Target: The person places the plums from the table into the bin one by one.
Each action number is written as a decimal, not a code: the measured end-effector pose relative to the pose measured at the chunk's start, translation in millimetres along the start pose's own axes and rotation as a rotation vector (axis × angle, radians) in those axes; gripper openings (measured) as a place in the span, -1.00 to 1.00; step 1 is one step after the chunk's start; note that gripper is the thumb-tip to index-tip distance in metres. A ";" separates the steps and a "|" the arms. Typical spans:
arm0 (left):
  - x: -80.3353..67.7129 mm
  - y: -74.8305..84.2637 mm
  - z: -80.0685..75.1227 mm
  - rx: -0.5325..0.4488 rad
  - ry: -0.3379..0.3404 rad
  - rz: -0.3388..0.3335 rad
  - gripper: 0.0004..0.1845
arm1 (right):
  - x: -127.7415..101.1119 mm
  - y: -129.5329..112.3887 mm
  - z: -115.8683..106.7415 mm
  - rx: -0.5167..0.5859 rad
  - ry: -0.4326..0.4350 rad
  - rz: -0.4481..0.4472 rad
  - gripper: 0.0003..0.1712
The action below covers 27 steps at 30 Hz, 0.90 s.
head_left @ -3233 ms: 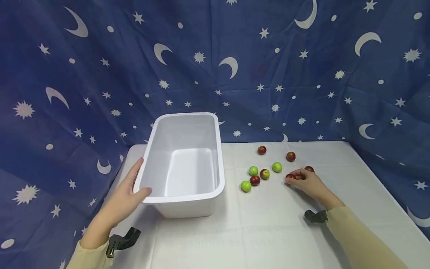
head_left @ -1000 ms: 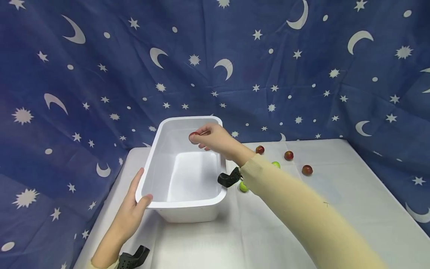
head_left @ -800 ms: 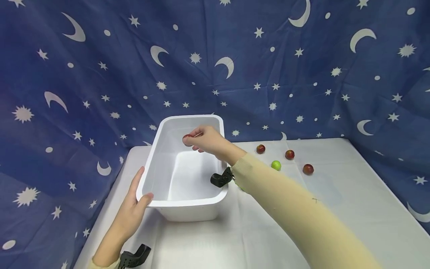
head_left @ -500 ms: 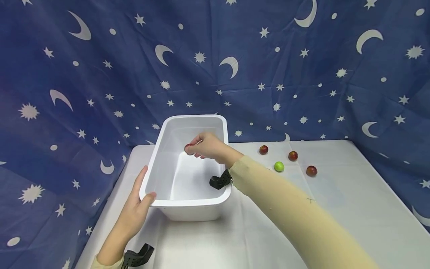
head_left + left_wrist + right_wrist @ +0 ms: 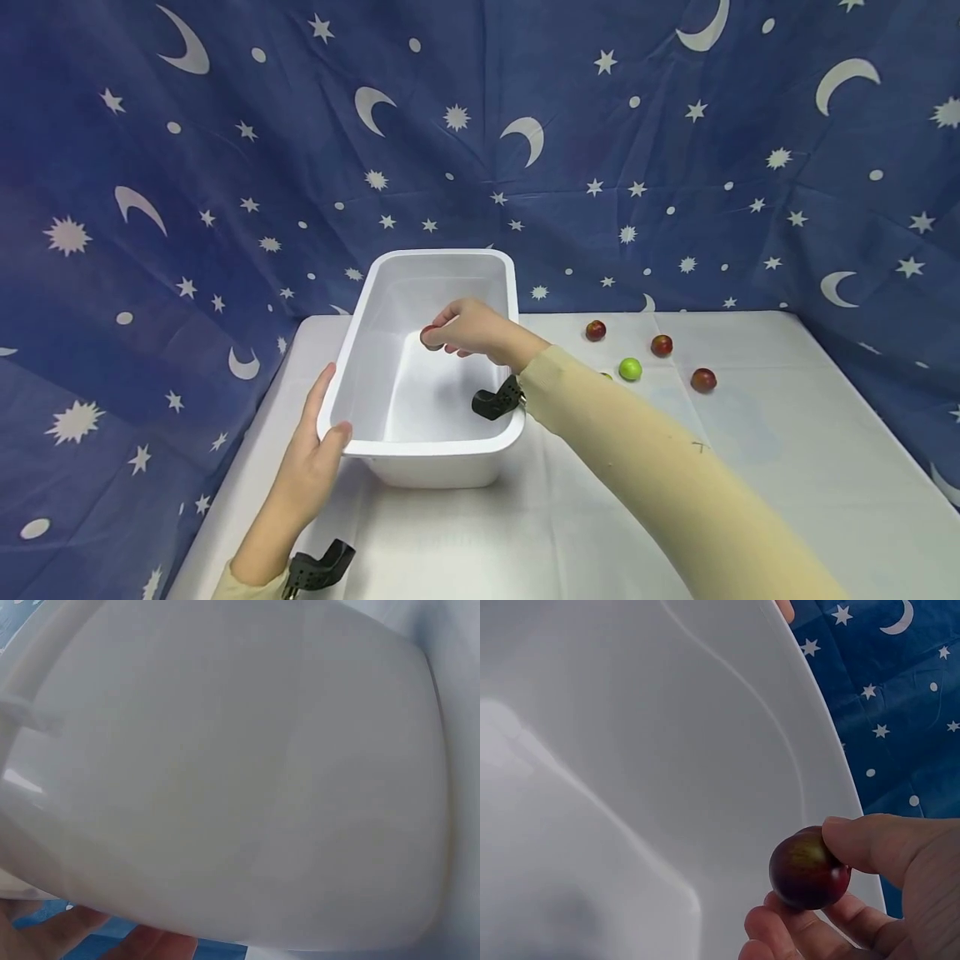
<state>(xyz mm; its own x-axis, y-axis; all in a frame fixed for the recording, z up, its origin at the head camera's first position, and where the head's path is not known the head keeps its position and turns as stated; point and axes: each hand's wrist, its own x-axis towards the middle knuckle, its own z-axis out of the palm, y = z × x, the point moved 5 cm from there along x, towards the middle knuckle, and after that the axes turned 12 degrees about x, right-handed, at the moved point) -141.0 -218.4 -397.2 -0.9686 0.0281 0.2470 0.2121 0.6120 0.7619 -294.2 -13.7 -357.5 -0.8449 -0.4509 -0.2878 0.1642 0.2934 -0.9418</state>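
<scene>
Whereas it was lifted from the worktop [image 5: 750, 467] seconds ago, the red fruit [image 5: 808, 869] is now held lower inside the white tub [image 5: 438, 258], pinched between thumb and fingertips of the right hand [image 5: 471, 327]. The tub's near-left rim is gripped by the left hand [image 5: 315, 454]. Some loose fruits are hidden behind the right sleeve [image 5: 645, 483].

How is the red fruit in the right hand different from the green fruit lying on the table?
The red fruit is dark red with a faint greenish patch; the green fruit is bright green all over. The red fruit is pinched in the right hand inside the white bin, off its floor; the green fruit rests untouched on the white tablecloth outside the bin. Both are small, round and smooth-skinned.
</scene>
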 end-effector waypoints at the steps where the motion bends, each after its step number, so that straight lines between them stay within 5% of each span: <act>1: 0.0 0.3 0.1 0.002 0.001 -0.001 -0.19 | -0.3 -0.3 -0.3 0.000 0.002 -0.001 -0.70; 18: 1.3 0.0 0.9 -0.002 0.009 0.007 -0.20 | -11.4 -16.0 -15.1 0.087 -0.013 -0.079 -0.50; 27: -0.5 0.9 -0.2 -0.005 0.006 -0.003 -0.21 | -40.0 -20.6 -51.0 0.119 -0.016 -0.149 -0.42</act>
<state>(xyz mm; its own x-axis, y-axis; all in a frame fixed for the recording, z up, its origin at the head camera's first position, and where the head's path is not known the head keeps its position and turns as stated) -140.2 -218.1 -396.5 -0.9685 0.0214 0.2481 0.2097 0.6078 0.7659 -289.7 41.3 -317.7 -0.8561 -0.4960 -0.1452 0.0975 0.1209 -0.9879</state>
